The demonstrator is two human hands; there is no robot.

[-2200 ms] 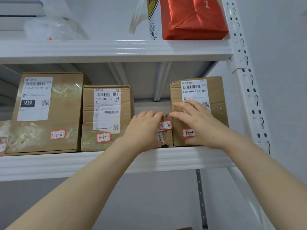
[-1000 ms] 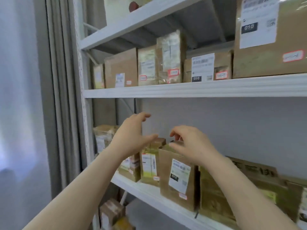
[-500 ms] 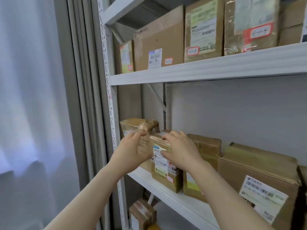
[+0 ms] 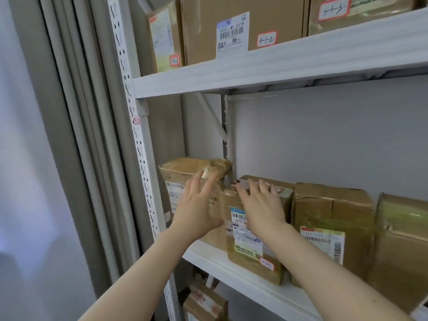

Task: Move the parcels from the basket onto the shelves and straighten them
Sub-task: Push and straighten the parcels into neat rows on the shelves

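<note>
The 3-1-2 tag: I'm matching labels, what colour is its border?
Red, on the white tag; head view.

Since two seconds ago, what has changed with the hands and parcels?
Both hands left the small parcel at the right end of the upper shelf and came to the left end of the shelf below. The left hand now presses flat on the end taped parcel; the right hand lies over the top of the labelled parcel beside it. Both parcels stayed upright in the last half second.
</note>
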